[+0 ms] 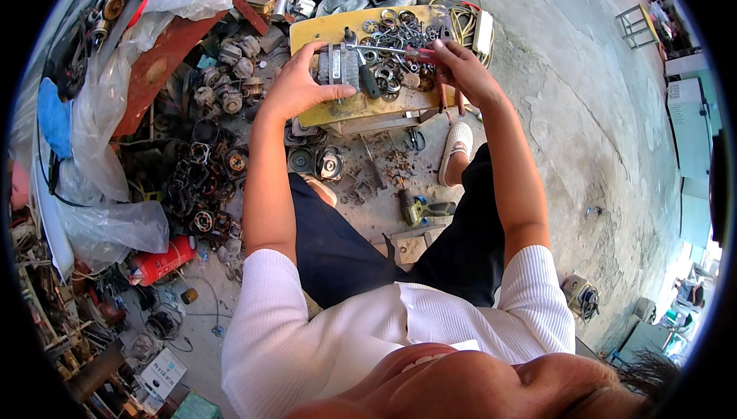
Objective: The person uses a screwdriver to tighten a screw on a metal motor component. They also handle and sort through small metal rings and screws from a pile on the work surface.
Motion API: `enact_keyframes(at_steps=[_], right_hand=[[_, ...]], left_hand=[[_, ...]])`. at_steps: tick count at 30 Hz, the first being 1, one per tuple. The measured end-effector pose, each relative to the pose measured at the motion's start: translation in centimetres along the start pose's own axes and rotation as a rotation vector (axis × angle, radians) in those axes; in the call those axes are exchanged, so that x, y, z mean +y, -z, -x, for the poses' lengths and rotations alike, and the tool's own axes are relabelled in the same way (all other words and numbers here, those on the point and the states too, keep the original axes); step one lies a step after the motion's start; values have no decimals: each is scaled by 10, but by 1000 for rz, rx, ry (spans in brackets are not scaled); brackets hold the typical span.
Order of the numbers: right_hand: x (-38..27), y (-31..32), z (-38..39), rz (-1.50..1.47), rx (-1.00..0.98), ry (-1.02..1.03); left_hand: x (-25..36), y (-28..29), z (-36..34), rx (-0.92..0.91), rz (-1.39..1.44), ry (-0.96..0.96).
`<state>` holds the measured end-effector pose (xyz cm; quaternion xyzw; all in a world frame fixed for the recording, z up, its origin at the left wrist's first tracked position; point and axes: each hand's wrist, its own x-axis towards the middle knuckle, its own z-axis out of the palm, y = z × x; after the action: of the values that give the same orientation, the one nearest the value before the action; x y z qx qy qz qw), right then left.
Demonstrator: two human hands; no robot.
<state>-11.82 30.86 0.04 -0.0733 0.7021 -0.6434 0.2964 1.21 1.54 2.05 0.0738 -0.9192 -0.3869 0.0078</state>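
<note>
My left hand (295, 85) grips a finned silver metal housing (335, 67) at the left of a low yellow worktop (325, 26), thumb along its lower edge. A dark cylindrical fitting (349, 35) sticks up from its top. My right hand (468, 74) is closed on the red handle of a screwdriver (421, 54), whose metal shaft reaches left to the housing by that fitting. A black-handled tool (368, 81) lies beside the housing. Red-handled pliers (447, 93) are below my right hand. Rings, washers and small parts (389, 35) are piled behind the shaft.
Scrap motor parts (230, 74), plastic sheeting (115, 227) and a red canister (165, 258) crowd the left. A cordless drill (418, 209) and loose parts lie between my feet. A coiled cable (461, 16) is behind the worktop. A stool (637, 24) stands far right.
</note>
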Motion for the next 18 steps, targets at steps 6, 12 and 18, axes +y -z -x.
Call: enact_keyframes(at_steps=[6,12,18], right_hand=[[5,-5,-7,-441,138,-149],[16,-17,-9,-603,243,9],[21,-16,-16,-637,250,92]], left_hand=[[5,0,5,67,-124,-24],[8,-6,9,118,-231,-38],[8,-6,13,137,-231,-29]])
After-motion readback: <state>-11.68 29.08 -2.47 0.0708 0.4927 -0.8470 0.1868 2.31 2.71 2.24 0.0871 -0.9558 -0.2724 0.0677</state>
